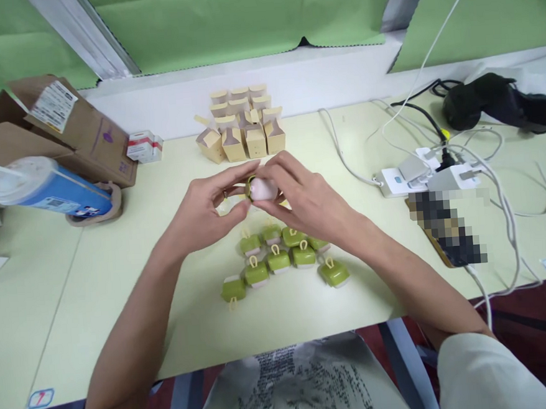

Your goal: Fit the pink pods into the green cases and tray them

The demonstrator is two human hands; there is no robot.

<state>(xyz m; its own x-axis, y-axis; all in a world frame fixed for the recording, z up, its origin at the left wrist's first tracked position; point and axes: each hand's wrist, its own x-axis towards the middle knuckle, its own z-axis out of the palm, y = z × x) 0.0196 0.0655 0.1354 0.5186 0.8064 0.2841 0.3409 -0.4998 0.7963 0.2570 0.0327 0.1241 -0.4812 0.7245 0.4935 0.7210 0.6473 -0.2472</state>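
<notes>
Both my hands meet over the middle of the pale table (118,259). My left hand (208,209) and my right hand (301,199) pinch one small green and white case (261,188) between their fingertips. Just below them lies a cluster of several more small green cases with yellow loops (279,260). Behind my hands stands a group of several small tan paper boxes (244,128), some with open flaps.
An open cardboard box (62,129) and a tipped blue cup with a lid (42,186) sit at the left. A small red and white box (143,145) stands near them. White chargers and cables (439,177) and a black bundle (494,98) occupy the right.
</notes>
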